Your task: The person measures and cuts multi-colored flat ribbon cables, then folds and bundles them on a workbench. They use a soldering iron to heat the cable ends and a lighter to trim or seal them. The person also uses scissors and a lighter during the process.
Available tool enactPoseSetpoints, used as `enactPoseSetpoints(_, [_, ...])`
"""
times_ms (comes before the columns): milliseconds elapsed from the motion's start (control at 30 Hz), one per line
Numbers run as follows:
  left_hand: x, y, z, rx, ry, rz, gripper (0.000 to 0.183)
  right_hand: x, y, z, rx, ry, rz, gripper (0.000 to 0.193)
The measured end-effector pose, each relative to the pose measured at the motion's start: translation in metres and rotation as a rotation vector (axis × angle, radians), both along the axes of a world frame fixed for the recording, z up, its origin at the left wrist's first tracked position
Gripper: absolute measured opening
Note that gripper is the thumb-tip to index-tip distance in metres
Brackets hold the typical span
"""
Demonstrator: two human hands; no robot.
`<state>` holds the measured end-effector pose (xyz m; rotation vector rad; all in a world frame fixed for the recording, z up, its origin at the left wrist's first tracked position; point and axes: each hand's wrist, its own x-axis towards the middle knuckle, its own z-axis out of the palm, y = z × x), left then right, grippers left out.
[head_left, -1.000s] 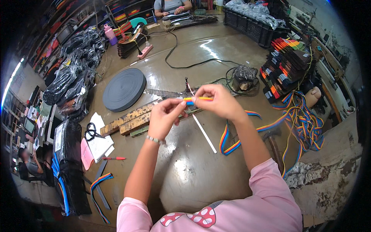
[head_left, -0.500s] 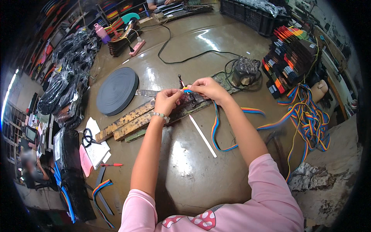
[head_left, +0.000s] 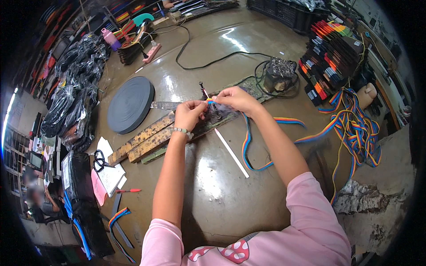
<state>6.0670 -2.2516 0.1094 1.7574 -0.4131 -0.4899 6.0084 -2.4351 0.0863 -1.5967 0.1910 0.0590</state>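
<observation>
My left hand (head_left: 190, 114), with a beaded bracelet at its wrist, and my right hand (head_left: 235, 99) pinch a striped webbing strap (head_left: 211, 102) of blue, yellow and red. They stretch a short piece between their fingertips. Right behind it rises a thin dark metal post (head_left: 203, 88) on a metal-and-wood fixture. A whitish haze hangs beside my right fingers. From under the right hand the strap loops down onto the table and runs right to a tangled heap of the same webbing (head_left: 357, 128). A white stick (head_left: 231, 153) lies in front of the fixture.
Worn wooden bars (head_left: 146, 139) and a grey webbing roll (head_left: 130, 105) lie to the left, with black scissors (head_left: 101, 162) on papers. A dark block with a cord (head_left: 280, 77) stands right, before stacked dark straps (head_left: 330, 62). A pink power strip (head_left: 151, 53) sits farther back.
The view has shifted slightly. Both hands stay at the metal post with the strap pinched between them, and whitish haze now shows by the right fingers.
</observation>
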Motion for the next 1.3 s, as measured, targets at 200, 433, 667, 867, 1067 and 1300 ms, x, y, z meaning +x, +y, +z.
enactPoseSetpoints(200, [0.002,0.0,-0.004,0.005,0.012,-0.017,0.021,0.0,-0.001,-0.003,0.022,-0.048,0.021,0.024])
enactPoseSetpoints(433, [0.008,0.003,-0.008,0.131,-0.088,-0.041,0.022,0.006,-0.003,-0.015,-0.008,-0.092,0.045,0.024])
enactPoseSetpoints(667, [0.005,0.003,-0.005,0.074,-0.027,-0.037,0.019,0.006,-0.004,-0.017,0.065,-0.082,0.072,0.024])
enactPoseSetpoints(867, [0.006,0.004,-0.009,0.066,-0.127,-0.085,0.024,0.002,-0.007,-0.014,0.045,-0.049,0.065,0.025])
enactPoseSetpoints(1067, [-0.001,0.01,-0.008,0.157,-0.256,0.045,0.026,0.0,-0.011,-0.008,-0.175,-0.148,0.057,0.025])
enactPoseSetpoints(1300, [-0.081,0.041,0.003,0.045,-0.203,0.226,0.021,-0.093,-0.024,0.115,-0.514,-0.311,-0.365,0.027])
